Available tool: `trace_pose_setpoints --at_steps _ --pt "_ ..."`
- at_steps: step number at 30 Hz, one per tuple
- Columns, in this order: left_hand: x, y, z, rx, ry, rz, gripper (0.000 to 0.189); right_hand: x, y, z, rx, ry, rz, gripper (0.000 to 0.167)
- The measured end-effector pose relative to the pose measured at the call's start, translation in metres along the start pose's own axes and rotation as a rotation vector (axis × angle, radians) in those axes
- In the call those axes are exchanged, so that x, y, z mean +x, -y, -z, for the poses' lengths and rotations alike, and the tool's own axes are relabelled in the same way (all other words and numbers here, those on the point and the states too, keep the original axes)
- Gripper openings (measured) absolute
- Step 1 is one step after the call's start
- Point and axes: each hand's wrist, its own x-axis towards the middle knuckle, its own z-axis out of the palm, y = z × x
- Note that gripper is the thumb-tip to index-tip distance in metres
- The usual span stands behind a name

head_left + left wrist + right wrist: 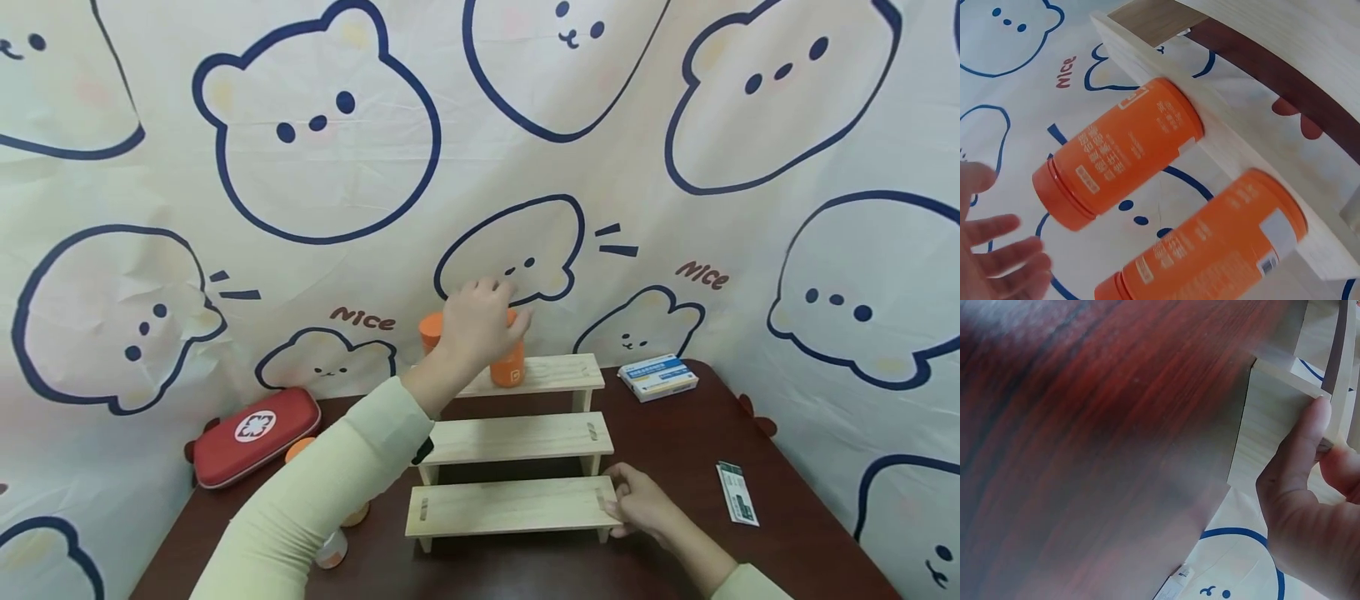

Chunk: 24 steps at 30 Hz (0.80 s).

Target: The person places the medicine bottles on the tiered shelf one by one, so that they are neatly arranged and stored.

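A three-tier wooden stand [517, 437] has two orange bottles on its top tier, one to the left [430, 328] and one to the right [508, 367]. White lettering covers both the nearer orange bottle [1119, 150] and its neighbour [1216, 244] in the left wrist view. My left hand [480, 321] is raised in front of them, its fingers [1007, 253] spread and apart from the bottles' lids. At the lowest tier's right end, my right hand [639, 502] pinches the board, with the thumb [1310, 428] along its edge.
A red zip case [258, 437] with a white emblem lies at the table's left. Partly behind my left sleeve are an orange lid [298, 448] and a white container [332, 550]. A blue-and-white box [658, 377] and a flat white-green packet [737, 493] lie right of the stand.
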Motion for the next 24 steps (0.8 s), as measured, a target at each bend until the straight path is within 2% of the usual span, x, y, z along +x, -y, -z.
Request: trace_pose_setpoints --at_steps 5,8,14,21,24 --pt "-0.005 0.007 0.006 -0.074 -0.24 -0.102 0.034 0.0 0.001 0.0 -0.008 -0.001 0.001 0.043" --pt "-0.009 0.013 0.009 -0.118 -0.31 -0.135 0.031 -0.001 0.003 0.0 -0.004 -0.006 -0.006 0.043" --pt "-0.022 0.029 0.012 -0.167 -0.344 -0.149 0.028 -0.002 0.005 -0.001 0.0 -0.005 -0.005 0.043" --pt "-0.038 0.053 0.01 -0.203 -0.405 -0.17 0.026 -0.002 0.007 0.0 -0.02 -0.006 -0.017 0.044" --pt "-0.046 0.064 0.01 -0.192 -0.418 -0.178 0.026 -0.002 0.007 0.0 -0.018 0.008 -0.018 0.045"
